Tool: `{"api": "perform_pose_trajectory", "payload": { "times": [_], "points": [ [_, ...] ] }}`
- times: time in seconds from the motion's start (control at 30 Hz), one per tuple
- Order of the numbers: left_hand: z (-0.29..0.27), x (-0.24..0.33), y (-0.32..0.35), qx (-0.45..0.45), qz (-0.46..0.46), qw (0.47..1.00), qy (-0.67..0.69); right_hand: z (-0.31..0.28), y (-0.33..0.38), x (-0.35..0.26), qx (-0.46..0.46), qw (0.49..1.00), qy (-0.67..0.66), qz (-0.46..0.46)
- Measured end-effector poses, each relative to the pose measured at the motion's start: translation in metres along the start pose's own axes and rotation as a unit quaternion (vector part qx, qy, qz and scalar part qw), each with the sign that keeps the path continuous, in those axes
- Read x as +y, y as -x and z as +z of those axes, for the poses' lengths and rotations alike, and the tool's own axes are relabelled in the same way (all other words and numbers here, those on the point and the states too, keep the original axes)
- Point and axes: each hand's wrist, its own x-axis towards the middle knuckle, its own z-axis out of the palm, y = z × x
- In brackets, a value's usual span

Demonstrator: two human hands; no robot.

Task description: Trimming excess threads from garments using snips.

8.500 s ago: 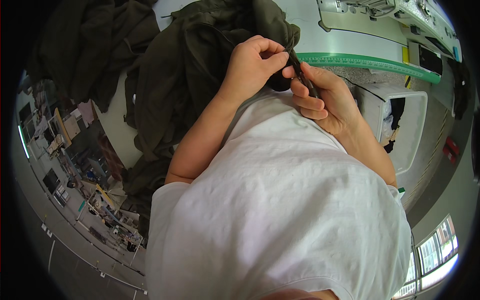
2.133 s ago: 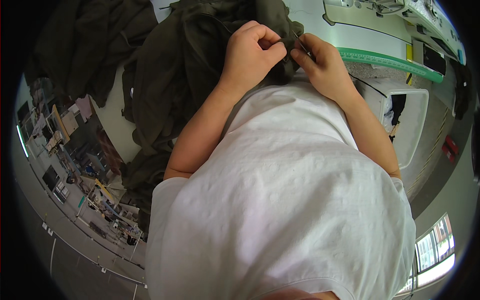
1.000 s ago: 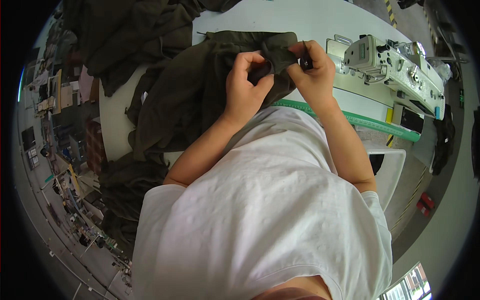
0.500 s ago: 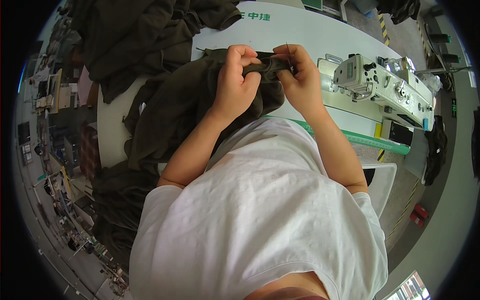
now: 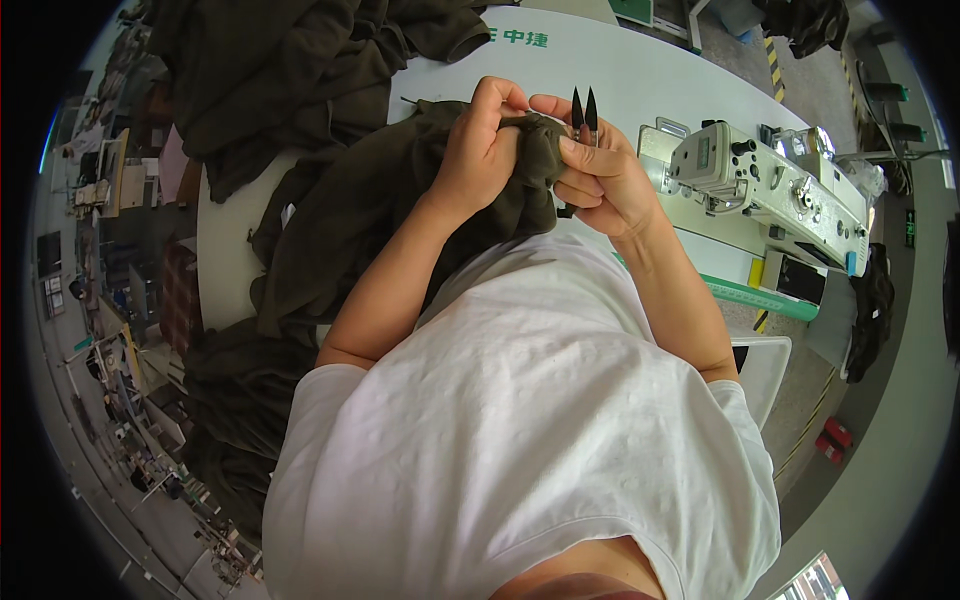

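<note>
A dark olive garment [image 5: 350, 215] spreads over the table's left part, one gathered end lifted between my hands. My left hand [image 5: 487, 150] is closed on that bunched cloth, thumb and fingers pinching it. My right hand [image 5: 605, 175] also grips the cloth from the right, with thumb on top. Tucked in the same right hand is a pair of thread snips [image 5: 585, 108], its two dark pointed blades standing upward and apart above the fingers. The snips' handle is mostly hidden in the palm.
A white sewing machine [image 5: 765, 185] stands right of my hands on the white table [image 5: 640, 75]. More dark cloth [image 5: 290, 75] is heaped at the back left, and another pile [image 5: 235, 410] hangs at the left. A green ruler strip [image 5: 750, 292] edges the table's front.
My right hand has turned, so the snips' blades now show clearly pointing up. The cloth between the hands has been bunched and folded over. My left hand has shifted slightly.
</note>
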Motion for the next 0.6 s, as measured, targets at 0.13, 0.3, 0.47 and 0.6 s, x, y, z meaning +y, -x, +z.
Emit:
{"api": "perform_pose_trajectory", "payload": {
  "times": [0.13,0.3,0.47,0.6],
  "points": [
    [0.009,-0.001,0.006,-0.018,-0.065,0.995,0.071,-0.006,0.002,0.002,-0.077,0.994,-0.074,0.017],
    [0.005,0.003,0.003,-0.080,-0.089,0.991,0.066,-0.012,0.007,-0.010,-0.080,0.997,0.000,0.021],
    [0.002,0.007,0.005,-0.072,-0.156,0.978,0.115,-0.013,0.012,-0.015,-0.017,0.986,0.166,0.019],
    [0.007,-0.001,0.010,-0.046,-0.074,0.995,0.045,-0.006,0.020,-0.007,-0.031,0.992,0.112,0.046]
  ]
}}
